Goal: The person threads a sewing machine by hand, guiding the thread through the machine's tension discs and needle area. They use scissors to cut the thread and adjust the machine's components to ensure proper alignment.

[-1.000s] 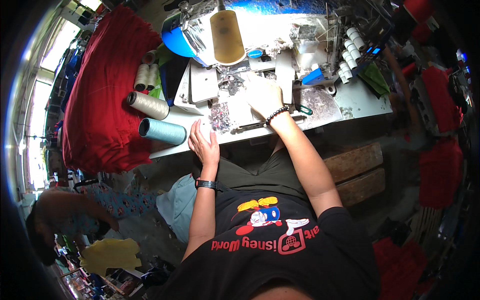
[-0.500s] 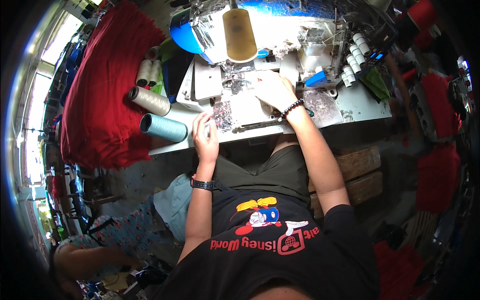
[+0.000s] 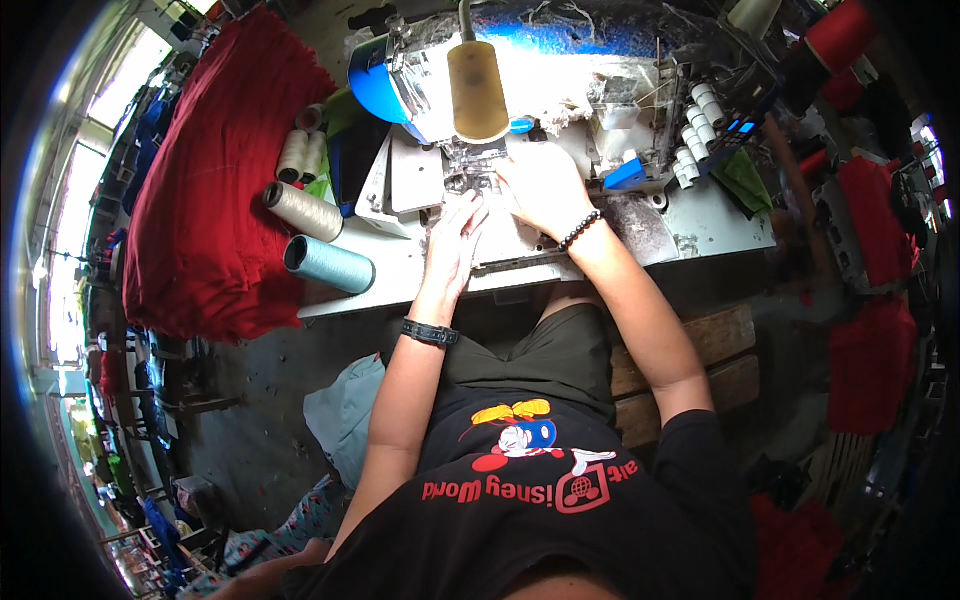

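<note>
A sewing machine (image 3: 625, 80) stands on a white table in front of me, its metal needle and presser-foot area (image 3: 470, 175) brightly lit. My left hand (image 3: 455, 245) reaches up to that area from the near side, fingertips drawn together beside the metal parts. From the right, my right hand (image 3: 548, 190) comes in over the machine's bed, its fingers bent toward the same spot. Whatever lies between the fingertips of either hand is too small and too washed out by the light to make out. A yellowish cone (image 3: 477, 90) hangs just above the hands.
Left of the machine lie a light-blue thread cone (image 3: 330, 264), a beige thread cone (image 3: 303, 211) and a heap of red fabric (image 3: 215, 190). Several white spools (image 3: 700, 125) stand at the right. A blue block (image 3: 627, 175) sits near my right wrist. Another person's arm (image 3: 270, 575) shows at lower left.
My left hand has moved right and up from the table edge to the needle area. My right hand has shifted slightly, fingers now bent inward. The other person has moved lower, mostly out of view.
</note>
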The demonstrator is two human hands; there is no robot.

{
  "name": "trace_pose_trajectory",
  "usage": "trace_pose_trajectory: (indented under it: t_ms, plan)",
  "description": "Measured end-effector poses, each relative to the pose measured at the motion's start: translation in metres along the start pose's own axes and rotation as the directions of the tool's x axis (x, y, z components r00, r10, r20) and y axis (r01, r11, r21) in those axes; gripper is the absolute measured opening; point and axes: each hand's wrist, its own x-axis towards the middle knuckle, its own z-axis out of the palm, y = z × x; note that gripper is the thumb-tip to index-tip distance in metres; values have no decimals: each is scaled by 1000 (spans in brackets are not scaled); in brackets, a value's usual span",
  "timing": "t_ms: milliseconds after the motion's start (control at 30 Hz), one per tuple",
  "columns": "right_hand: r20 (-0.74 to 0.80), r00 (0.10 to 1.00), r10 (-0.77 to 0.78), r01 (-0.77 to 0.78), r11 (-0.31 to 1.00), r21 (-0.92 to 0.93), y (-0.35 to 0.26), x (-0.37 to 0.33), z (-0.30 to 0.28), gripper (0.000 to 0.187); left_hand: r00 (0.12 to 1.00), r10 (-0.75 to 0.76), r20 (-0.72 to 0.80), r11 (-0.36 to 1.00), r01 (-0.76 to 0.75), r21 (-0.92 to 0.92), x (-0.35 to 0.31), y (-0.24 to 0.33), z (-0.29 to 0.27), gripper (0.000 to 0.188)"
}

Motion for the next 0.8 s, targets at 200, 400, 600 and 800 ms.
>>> trace_pose_trajectory:
  t_ms: [200, 400, 600, 800]
  plan:
    - [90, 996, 14, -10, 999, -46, 2, 3, 10, 11, 1000, -13, -18, 996, 12, -88, 8, -1, -2, 50]
    - [271, 953, 137, -132, 991, -38, 3, 10, 5, 17, 998, -46, -42, 976, 36, -217, 22, -5, -12, 32]
    - [287, 953, 97, -121, 990, 67, 16, -1, 21, 17, 984, -79, -159, 972, 40, -231, 33, -8, -2, 31]
    - [389, 920, 49, -93, 991, 93, 21, 4, 11, 17, 979, -16, -203, 995, -4, -96, 34, -5, 7, 32]
